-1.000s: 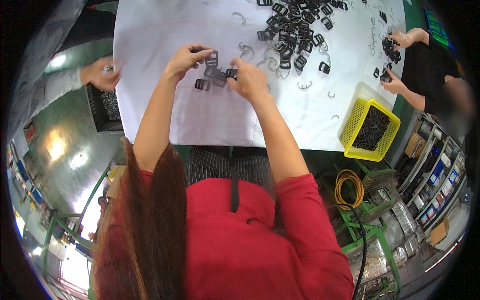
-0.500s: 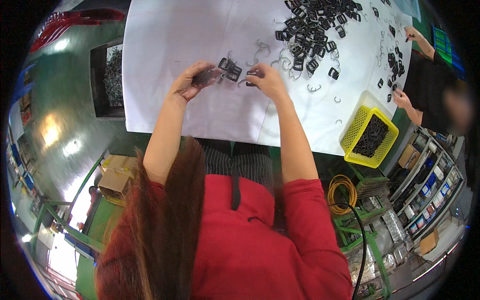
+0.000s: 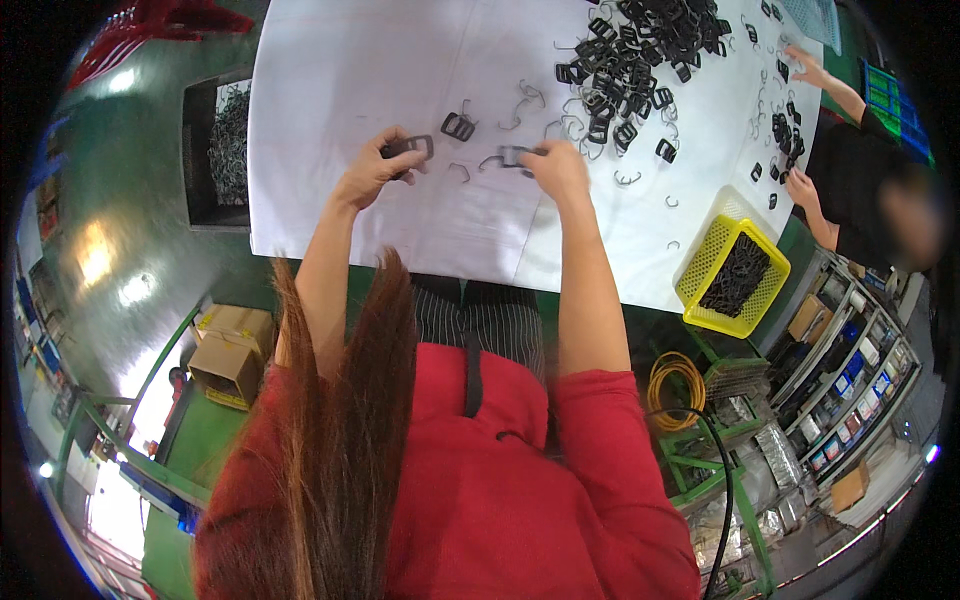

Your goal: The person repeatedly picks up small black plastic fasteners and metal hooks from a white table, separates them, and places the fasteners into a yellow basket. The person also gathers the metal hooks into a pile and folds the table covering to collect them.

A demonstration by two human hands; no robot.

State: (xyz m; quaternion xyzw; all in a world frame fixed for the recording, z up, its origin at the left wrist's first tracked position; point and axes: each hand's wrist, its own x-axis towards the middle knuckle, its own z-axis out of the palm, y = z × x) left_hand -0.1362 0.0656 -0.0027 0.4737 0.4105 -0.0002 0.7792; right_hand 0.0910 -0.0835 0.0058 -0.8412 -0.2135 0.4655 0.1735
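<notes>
While left hand pinches black buckle, right hand pinches another buckle.

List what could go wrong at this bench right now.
1. The yellow basket sits at the table's right edge, partly over it; a nudge might tip it.
2. Loose wire clips lie scattered around the left hand and right hand; a sweeping forearm could push them off the white sheet.

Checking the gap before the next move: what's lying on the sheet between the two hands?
Head view: between the left hand and right hand lie a bent wire clip and bare white sheet; a black buckle sits just beyond.
</notes>
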